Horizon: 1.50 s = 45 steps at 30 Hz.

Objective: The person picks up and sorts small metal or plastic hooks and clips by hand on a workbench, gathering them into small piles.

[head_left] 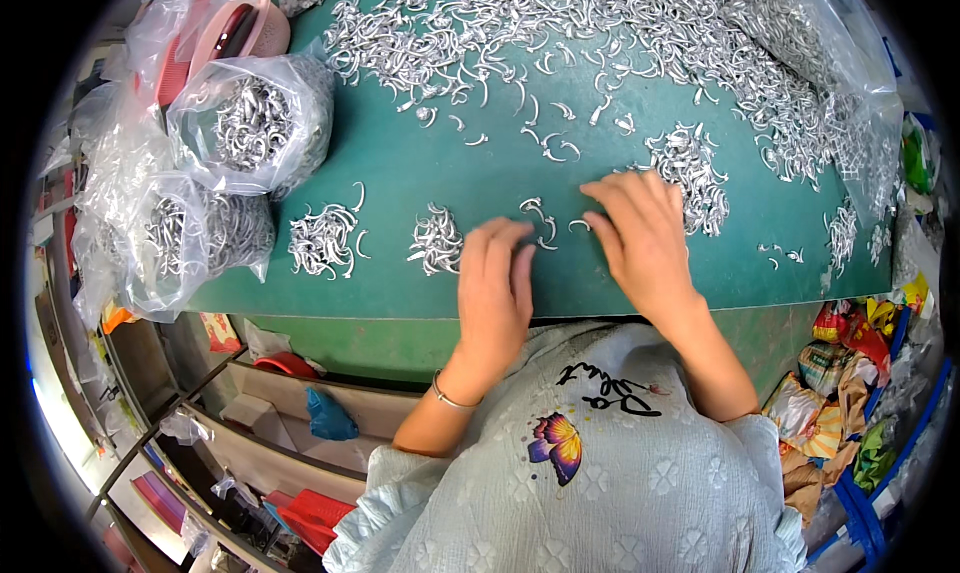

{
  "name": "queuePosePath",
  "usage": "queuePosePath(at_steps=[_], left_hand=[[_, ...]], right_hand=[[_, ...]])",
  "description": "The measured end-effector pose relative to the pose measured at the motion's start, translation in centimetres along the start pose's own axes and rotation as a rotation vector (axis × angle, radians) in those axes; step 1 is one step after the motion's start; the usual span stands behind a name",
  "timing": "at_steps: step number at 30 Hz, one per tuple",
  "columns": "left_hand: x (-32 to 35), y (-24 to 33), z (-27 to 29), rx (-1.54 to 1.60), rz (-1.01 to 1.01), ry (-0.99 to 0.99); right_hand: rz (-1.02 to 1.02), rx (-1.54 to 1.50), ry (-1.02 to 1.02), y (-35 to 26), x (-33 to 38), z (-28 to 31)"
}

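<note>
Small curved silver metal pieces lie on a green table (400, 153). My left hand (492, 283) is low over the table's near edge, beside a small pile of the pieces (436, 240). Its fingers are bent and slightly blurred, the thumb apart from them, and I see nothing held. To the right, my right hand (640, 235) has its fingers stretched and thumb apart, with nothing visible in it. A larger pile (700, 178) touches or sits just behind its far side. A few loose pieces (541, 219) lie between the two hands.
Another small pile (325, 241) lies farther left. Clear plastic bags of pieces (255, 123) stand at the left edge, near a pink basket (262, 28). A wide spread of pieces (640, 18) covers the far side. Colourful packaging (830, 373) is heaped beyond the right edge.
</note>
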<state>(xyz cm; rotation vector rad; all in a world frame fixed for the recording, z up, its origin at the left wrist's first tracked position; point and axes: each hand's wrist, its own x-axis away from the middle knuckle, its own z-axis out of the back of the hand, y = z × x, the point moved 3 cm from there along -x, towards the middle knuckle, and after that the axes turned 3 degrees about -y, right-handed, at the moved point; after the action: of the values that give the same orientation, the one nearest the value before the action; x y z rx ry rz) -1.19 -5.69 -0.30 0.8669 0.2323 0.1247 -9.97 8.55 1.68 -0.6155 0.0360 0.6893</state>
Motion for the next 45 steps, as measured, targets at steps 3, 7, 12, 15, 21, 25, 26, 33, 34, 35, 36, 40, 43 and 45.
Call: queuePosePath(at_steps=[3, 7, 12, 15, 21, 25, 26, 33, 34, 35, 36, 40, 43, 45], left_hand=[[-1.9, 0.6, 0.6, -0.101, -0.011, 0.031], [-2.8, 0.2, 0.2, -0.108, -0.051, -0.103], [-1.9, -0.5, 0.8, -0.074, 0.002, -0.086], [-1.9, 0.1, 1.2, -0.109, -0.047, -0.065], [-2.4, -0.1, 0.9, -0.106, -0.036, -0.068], [-2.5, -0.6, 1.2, -0.023, 0.061, -0.104], [-2.4, -0.5, 1.3, -0.031, 0.081, -0.106], [-2.1, 0.1, 2.6, -0.111, 0.016, -0.076], [-2.0, 0.4, 2.7, -0.105, -0.007, -0.085], [-1.7, 0.5, 2.7, -0.105, 0.010, -0.105], [-1.3, 0.7, 2.8, -0.105, 0.027, -0.124], [-0.8, 0.2, 2.7, -0.079, 0.101, -0.115], [-1.4, 0.4, 2.8, -0.163, -0.008, -0.125], [-1.5, 0.0, 3.0, -0.234, -0.039, -0.144]], right_hand=[[-0.014, 0.047, -0.060, -0.9, 1.0, -0.3], [0.005, 0.057, -0.080, -1.0, 1.8, -1.1], [-0.064, -0.377, -0.029, -1.2, 0.9, -2.5], [-0.127, -0.230, 0.031, -0.9, 1.2, -1.4], [0.009, -0.201, -0.008, -1.4, 0.8, -2.4], [0.014, -0.155, -0.020, -2.8, 0.9, -2.1], [0.030, -0.127, -0.049, -3.1, 0.7, -2.7], [0.059, -0.113, -0.061, -1.4, 2.1, -1.7], [0.044, -0.106, -0.043, -1.1, 2.2, -1.4], [0.043, -0.107, -0.032, -1.3, 2.1, -1.4], [0.043, -0.108, -0.022, -1.7, 1.9, -1.5], [0.064, -0.098, -0.082, -3.1, 1.3, -3.3], [0.075, -0.237, -0.056, -3.3, 0.8, -4.3], [0.039, -0.369, -0.031, -3.4, 0.7, -4.3]])
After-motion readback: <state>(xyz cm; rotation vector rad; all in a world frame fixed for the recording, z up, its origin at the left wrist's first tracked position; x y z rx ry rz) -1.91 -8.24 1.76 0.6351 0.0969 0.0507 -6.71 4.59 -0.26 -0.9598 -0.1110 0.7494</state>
